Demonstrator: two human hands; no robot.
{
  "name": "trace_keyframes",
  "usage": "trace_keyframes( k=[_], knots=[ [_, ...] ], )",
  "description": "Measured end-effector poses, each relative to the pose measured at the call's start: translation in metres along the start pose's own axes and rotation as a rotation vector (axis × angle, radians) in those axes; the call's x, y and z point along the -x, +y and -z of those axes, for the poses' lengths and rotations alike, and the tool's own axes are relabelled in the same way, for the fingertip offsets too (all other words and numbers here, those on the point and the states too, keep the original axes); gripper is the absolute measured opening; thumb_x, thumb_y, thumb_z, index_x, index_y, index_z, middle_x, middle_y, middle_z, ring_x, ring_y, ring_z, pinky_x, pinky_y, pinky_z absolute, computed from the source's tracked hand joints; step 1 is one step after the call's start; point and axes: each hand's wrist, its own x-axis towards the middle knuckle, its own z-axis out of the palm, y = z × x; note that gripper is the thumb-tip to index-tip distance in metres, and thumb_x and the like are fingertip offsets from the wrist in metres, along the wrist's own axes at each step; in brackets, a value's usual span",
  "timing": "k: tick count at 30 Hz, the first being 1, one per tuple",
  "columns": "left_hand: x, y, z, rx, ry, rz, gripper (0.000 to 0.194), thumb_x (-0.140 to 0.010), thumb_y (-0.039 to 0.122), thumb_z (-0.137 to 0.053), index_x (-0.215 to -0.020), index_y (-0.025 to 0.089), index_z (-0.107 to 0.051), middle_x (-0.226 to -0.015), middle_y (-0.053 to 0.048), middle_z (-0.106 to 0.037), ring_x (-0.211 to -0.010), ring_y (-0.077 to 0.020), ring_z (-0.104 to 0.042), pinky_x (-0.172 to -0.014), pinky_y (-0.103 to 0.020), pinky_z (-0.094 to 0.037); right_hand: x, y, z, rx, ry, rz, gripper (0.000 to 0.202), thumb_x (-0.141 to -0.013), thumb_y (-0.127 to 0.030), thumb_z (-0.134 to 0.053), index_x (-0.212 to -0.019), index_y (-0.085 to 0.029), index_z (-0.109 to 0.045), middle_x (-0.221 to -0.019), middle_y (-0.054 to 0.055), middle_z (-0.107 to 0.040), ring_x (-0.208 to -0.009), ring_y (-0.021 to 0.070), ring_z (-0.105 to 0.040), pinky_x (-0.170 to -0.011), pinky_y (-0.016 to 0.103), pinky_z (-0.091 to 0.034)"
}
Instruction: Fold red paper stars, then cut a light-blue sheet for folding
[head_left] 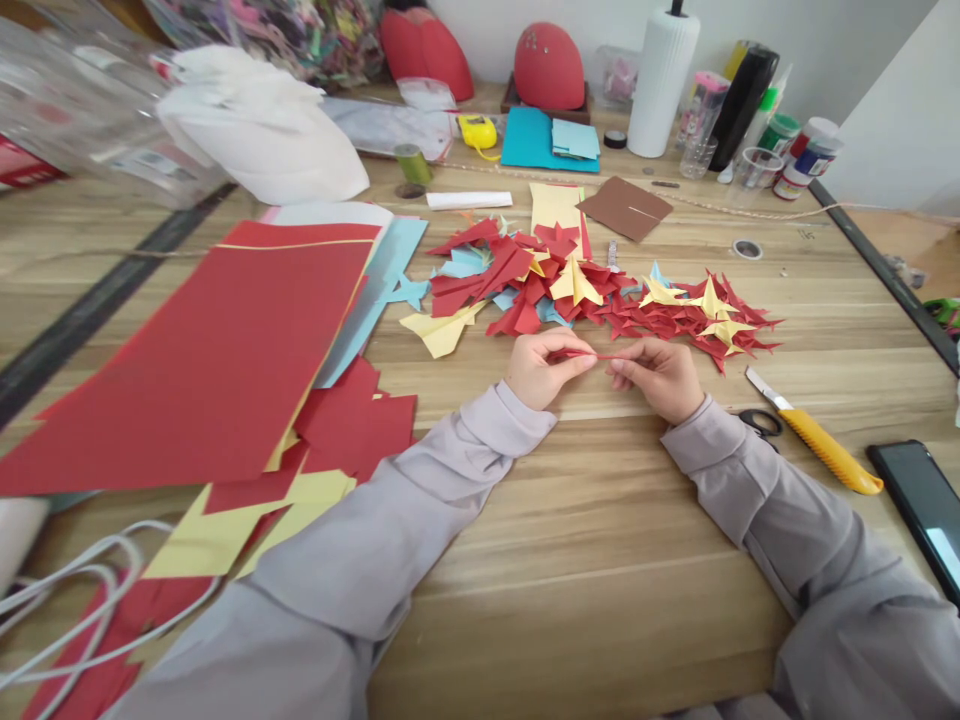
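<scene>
Between my two hands is a thin piece of folded red paper (609,357), seen nearly edge-on. My left hand (547,368) pinches its left end between thumb and fingers. On the other end, the thumb and forefinger of my right hand (660,376) are closed in a pinch. Just beyond my hands lies a heap of red, yellow and blue folded paper pieces (517,285). Folded paper stars (705,312), mostly red with a few yellow ones, are piled to its right.
Large red paper sheets (202,350) and cut scraps (360,420) cover the left. A yellow utility knife (825,440) with its blade out, scissors (761,424) and a phone (919,510) lie right. White cables (112,590) curl at lower left. Bottles and jars (795,150) stand behind.
</scene>
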Motion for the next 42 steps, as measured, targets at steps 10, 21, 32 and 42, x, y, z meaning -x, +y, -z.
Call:
trace_keyframes(
  k=[10, 21, 32, 42],
  knots=[
    [-0.001, -0.006, 0.000, 0.099, 0.016, 0.034, 0.008, -0.065, 0.024, -0.075, -0.064, 0.017, -0.071, -0.059, 0.000, -0.059, -0.052, -0.0111, -0.053, -0.051, -0.027, -0.042, -0.003, 0.000, 0.005, -0.094, -0.033, -0.044, 0.034, -0.062, -0.046, -0.078, -0.066, -0.015, -0.064, -0.052, 0.001, -0.066, -0.045, 0.0120, -0.060, -0.046, 0.025, -0.051],
    [-0.001, -0.013, 0.001, 0.150, 0.020, 0.050, 0.008, -0.067, 0.023, -0.073, -0.067, 0.016, -0.070, -0.059, 0.001, -0.059, -0.049, -0.0107, -0.053, -0.049, -0.026, -0.042, -0.003, -0.001, 0.002, -0.237, -0.007, -0.109, 0.033, -0.054, -0.033, -0.085, -0.072, -0.015, -0.064, -0.053, -0.002, -0.065, -0.047, 0.0109, -0.061, -0.049, 0.023, -0.051],
    [0.000, -0.004, 0.001, -0.037, -0.035, -0.002, 0.008, -0.067, 0.022, -0.072, -0.065, 0.014, -0.070, -0.061, -0.002, -0.060, -0.058, -0.0118, -0.054, -0.055, -0.025, -0.042, -0.004, 0.008, 0.002, -0.167, -0.068, -0.030, 0.030, -0.068, -0.043, -0.075, -0.070, -0.015, -0.063, -0.056, 0.000, -0.066, -0.046, 0.0096, -0.060, -0.047, 0.021, -0.049],
    [-0.001, -0.011, 0.001, -0.036, -0.068, -0.005, 0.015, -0.070, 0.027, -0.071, -0.067, 0.013, -0.070, -0.061, -0.002, -0.059, -0.054, -0.0113, -0.054, -0.053, -0.024, -0.043, -0.003, 0.020, 0.004, -0.164, -0.038, -0.034, 0.031, -0.068, -0.045, -0.074, -0.066, -0.015, -0.064, -0.051, 0.000, -0.065, -0.042, 0.0097, -0.057, -0.044, 0.021, -0.048]
  ],
)
